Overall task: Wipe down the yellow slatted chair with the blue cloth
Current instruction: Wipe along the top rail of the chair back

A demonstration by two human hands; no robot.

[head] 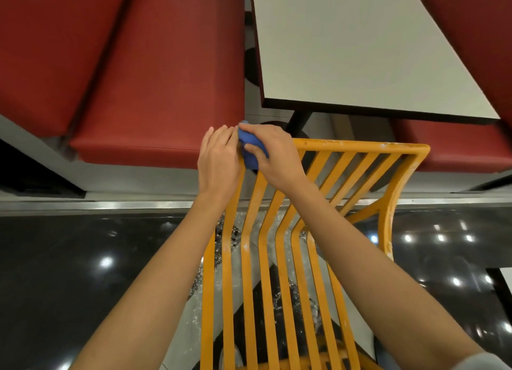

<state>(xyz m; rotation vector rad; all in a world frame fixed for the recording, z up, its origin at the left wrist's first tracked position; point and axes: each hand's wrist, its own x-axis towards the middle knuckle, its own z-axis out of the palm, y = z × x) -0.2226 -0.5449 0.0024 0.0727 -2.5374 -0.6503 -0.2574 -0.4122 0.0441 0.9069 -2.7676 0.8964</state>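
The yellow slatted chair (357,148) fills the lower middle, its top rail toward the table and white specks along its slats. At the rail's left corner my right hand (274,153) grips the bunched blue cloth (250,148) and presses it onto the frame. My left hand (219,159) curls over the chair's left corner beside the cloth, touching it. The corner itself is hidden under both hands.
A white table (360,51) with a dark edge stands just beyond the chair. Red padded benches lie at the left (155,87) and the right (454,145). Glossy black floor (83,245) spreads under the chair, with a metal strip across it.
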